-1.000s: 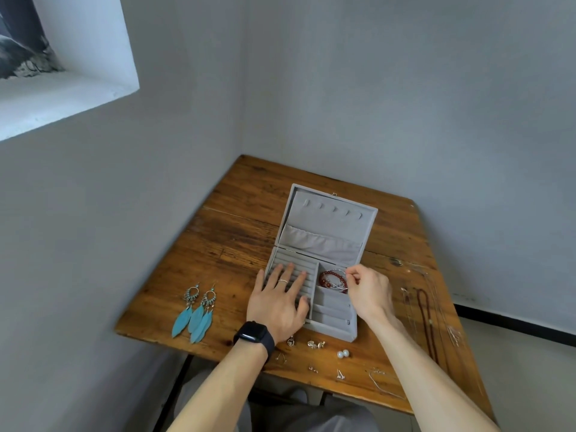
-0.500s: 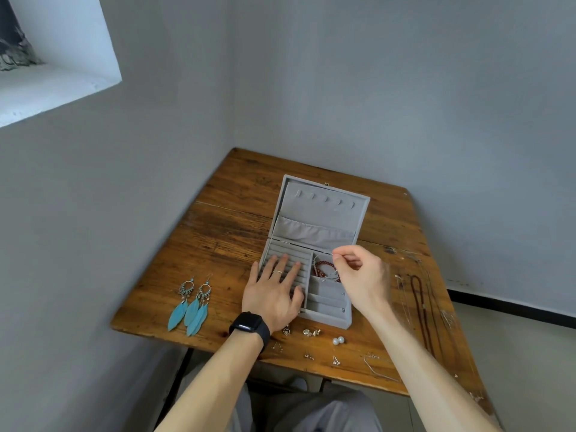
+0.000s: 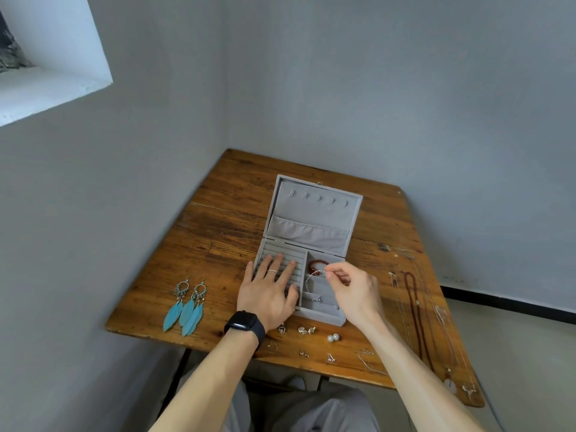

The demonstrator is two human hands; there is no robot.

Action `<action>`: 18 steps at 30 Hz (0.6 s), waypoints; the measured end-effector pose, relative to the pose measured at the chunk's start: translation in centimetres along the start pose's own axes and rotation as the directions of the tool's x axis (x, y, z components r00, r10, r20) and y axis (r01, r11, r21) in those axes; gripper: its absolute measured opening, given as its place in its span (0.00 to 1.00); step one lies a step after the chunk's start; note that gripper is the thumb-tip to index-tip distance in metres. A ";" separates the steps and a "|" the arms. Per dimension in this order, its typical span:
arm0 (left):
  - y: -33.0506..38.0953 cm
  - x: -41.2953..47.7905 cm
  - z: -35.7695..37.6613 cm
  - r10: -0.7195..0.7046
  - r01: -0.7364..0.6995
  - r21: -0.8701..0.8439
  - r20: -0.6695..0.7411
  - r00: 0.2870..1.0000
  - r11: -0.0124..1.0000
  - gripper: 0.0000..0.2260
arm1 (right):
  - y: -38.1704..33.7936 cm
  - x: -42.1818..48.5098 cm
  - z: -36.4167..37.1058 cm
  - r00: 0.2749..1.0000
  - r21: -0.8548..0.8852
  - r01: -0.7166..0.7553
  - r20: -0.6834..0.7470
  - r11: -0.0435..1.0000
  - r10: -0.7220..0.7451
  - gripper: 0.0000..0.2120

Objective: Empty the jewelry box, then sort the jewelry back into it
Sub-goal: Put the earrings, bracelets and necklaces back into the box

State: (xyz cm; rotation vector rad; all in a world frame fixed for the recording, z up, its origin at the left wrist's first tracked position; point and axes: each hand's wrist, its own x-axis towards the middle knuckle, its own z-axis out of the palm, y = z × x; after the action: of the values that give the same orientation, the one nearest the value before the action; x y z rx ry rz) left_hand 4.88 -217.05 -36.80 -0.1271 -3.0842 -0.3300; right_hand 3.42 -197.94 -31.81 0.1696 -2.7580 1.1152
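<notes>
We had the grey jewelry box [image 3: 311, 213] open at the middle of the wooden table [image 3: 218, 232], its lid leaning back toward twelve o'clock and its tray toward us. Our left hand [image 3: 268, 291] lay flat and spread, palm down, on the ring-roll section at the tray's nine o'clock side, pinning the box. Our right hand [image 3: 352, 288] hovered over the compartments on the three o'clock side, thumb and forefinger pressed together on a thin silver bracelet [image 3: 313, 275].

That pinch was the relation the move turned on. The bracelet hung from the fingertips toward eight o'clock, its long curve trailing down into the middle compartment, where a small silver piece [image 3: 316, 298] lay just below it. A red bead bracelet [image 3: 316, 265] sat in the far compartment, at twelve o'clock from the pinch and just beside it. The right hand was plainly the nearer one; the left was separated from both by the divider.

We judged the box to be still emptying, since feather earrings [image 3: 187, 304] at the table's eight o'clock, studs [image 3: 307, 330] and pearls [image 3: 333, 337] at six, and necklaces [image 3: 414, 307] at three already lay outside.
</notes>
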 end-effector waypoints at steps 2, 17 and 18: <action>0.1 0.0 -0.1 -0.005 0.005 -0.006 0.003 1.000 1.000 0.29 | -0.7 0.3 0.0 0.999 0.029 0.033 -0.012 0.999 -0.033 0.05; 0.1 -0.1 -0.5 0.004 -0.004 0.004 0.025 1.000 1.000 0.30 | 1.0 -0.6 0.4 0.998 -0.066 0.069 -0.009 0.995 -0.069 0.06; 0.1 -0.1 -0.6 0.005 -0.005 0.002 0.026 1.000 1.000 0.30 | 1.6 -0.7 0.4 0.997 -0.112 0.076 -0.013 0.991 -0.078 0.06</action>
State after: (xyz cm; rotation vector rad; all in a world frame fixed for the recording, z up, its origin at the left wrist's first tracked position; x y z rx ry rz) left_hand 5.03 -217.12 -36.22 -0.1407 -3.1090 -0.3274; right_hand 3.82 -197.04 -33.25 0.2487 -2.7638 0.9369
